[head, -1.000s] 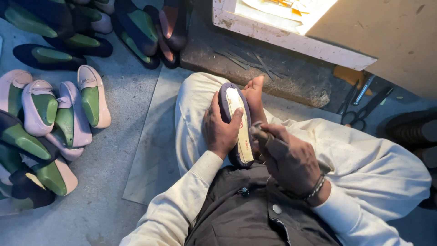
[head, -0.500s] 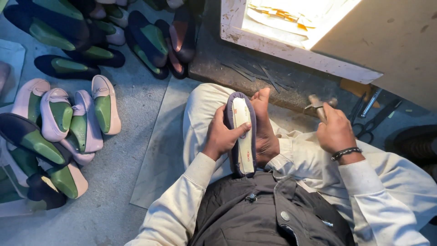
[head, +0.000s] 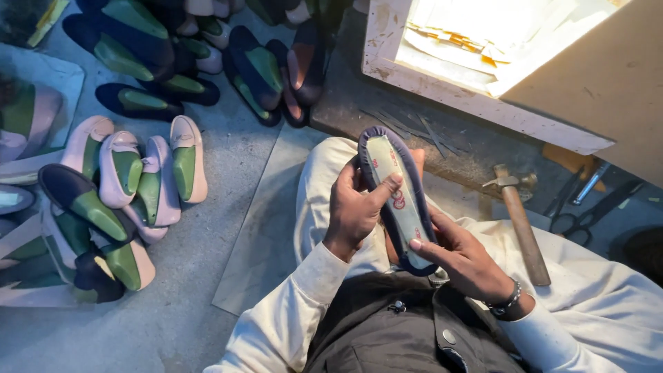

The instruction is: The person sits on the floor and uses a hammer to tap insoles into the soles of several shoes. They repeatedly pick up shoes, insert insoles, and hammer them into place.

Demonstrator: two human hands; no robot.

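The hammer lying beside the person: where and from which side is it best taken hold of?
Probably the lower end of the hammer's wooden handle, taken from above by the right hand. The handle points back toward the person, its metal head away by the scissors, and the near end lies bare, closest to that hand.

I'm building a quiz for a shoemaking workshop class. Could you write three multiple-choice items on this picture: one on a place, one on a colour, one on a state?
1. Where does the hammer lie?
A. on the person's right leg
B. among the shoes on the floor
C. in the left hand

2. What colour is the edge of the held shoe?
A. red
B. dark blue
C. yellow

3. How is the shoe held?
A. by the left hand alone
B. by both hands, with the right hand at the near end
C. resting unheld

Answers: 1 A, it rests on the white trouser leg; 2 B, a dark blue rim shows; 3 B, both hands grip it.
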